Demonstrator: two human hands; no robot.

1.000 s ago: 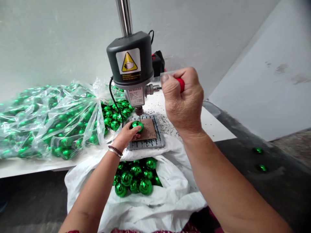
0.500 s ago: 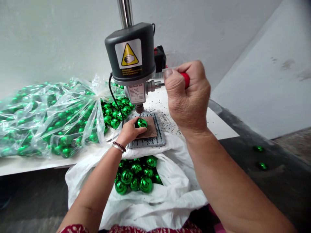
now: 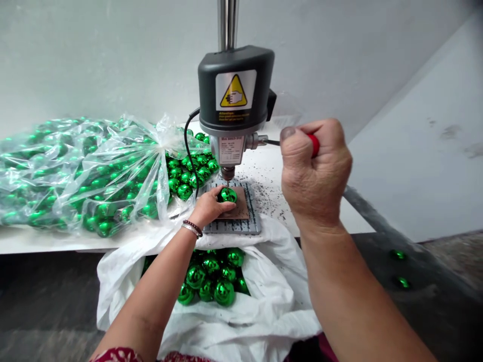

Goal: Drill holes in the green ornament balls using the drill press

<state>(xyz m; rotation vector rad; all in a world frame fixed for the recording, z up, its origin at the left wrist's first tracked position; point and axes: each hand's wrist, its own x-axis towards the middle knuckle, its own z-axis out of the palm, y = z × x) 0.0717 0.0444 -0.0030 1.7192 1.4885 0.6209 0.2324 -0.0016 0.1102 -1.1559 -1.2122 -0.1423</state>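
Note:
A small bench drill (image 3: 236,95) with a dark housing and a yellow warning label stands on the table. My left hand (image 3: 208,207) grips a shiny green ball ornament (image 3: 229,195) between thumb and fingers, on a brown board (image 3: 241,207) over the drill's grey base plate (image 3: 253,221). The thin drill bit (image 3: 228,184) points down at the top of this ball; whether it has entered cannot be made out. My right hand (image 3: 317,173) is closed round the red-knobbed feed lever (image 3: 315,146) at the drill's right side.
A tied clear plastic bag (image 3: 83,176) full of green balls fills the table's left. Loose balls (image 3: 184,176) lie behind the drill cable. An open white sack (image 3: 271,296) of balls hangs in front. Dark shavings (image 3: 269,193) litter the table. Two balls (image 3: 400,269) lie on the floor.
The view has shifted, so the drill appears further right and lower. My left hand keeps the ball under the bit, and my right hand stays on the lever.

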